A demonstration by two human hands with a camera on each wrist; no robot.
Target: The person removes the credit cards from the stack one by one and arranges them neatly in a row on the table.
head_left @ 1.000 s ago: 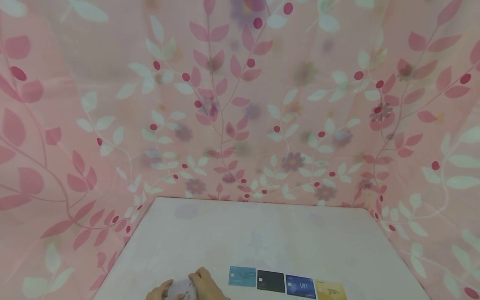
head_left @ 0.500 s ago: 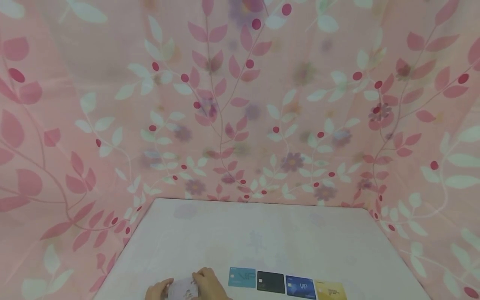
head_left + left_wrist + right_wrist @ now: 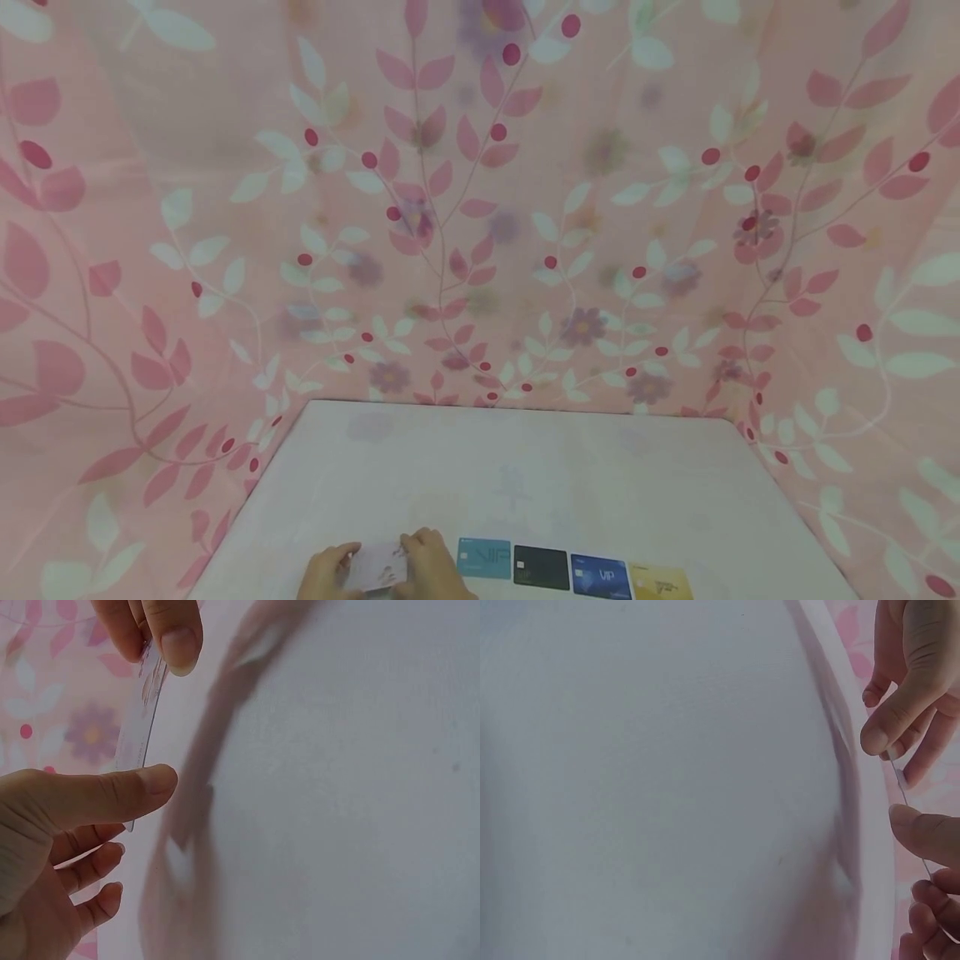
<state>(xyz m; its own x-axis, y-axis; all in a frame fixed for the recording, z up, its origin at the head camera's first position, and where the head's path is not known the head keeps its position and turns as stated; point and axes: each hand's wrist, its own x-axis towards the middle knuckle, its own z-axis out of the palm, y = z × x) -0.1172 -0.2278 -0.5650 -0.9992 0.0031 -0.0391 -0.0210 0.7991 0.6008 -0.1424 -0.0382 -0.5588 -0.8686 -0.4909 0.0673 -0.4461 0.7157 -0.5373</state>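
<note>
A pale card [image 3: 378,567] with a faint printed pattern is held up between both hands in the head view. My left hand [image 3: 326,571] pinches its left side, and my right hand [image 3: 431,567] pinches the right side. Seen almost edge-on in the left wrist view, the thin card [image 3: 135,742] lies under the left thumb [image 3: 120,796], with the right fingers gripping its upper end. Only a narrow edge of the card [image 3: 901,784] shows in the right wrist view.
Right of the hands, a row of cards lies on the white table [image 3: 510,467]: light blue [image 3: 483,557], black [image 3: 542,567], dark blue [image 3: 600,576] and yellow [image 3: 660,582]. A pink floral curtain [image 3: 480,208] surrounds the table's back and sides.
Both hands have shifted slightly to the right with the pale card. More of its face shows now, and the thumb seen across it earlier is off its middle. The row of cards stays put.
</note>
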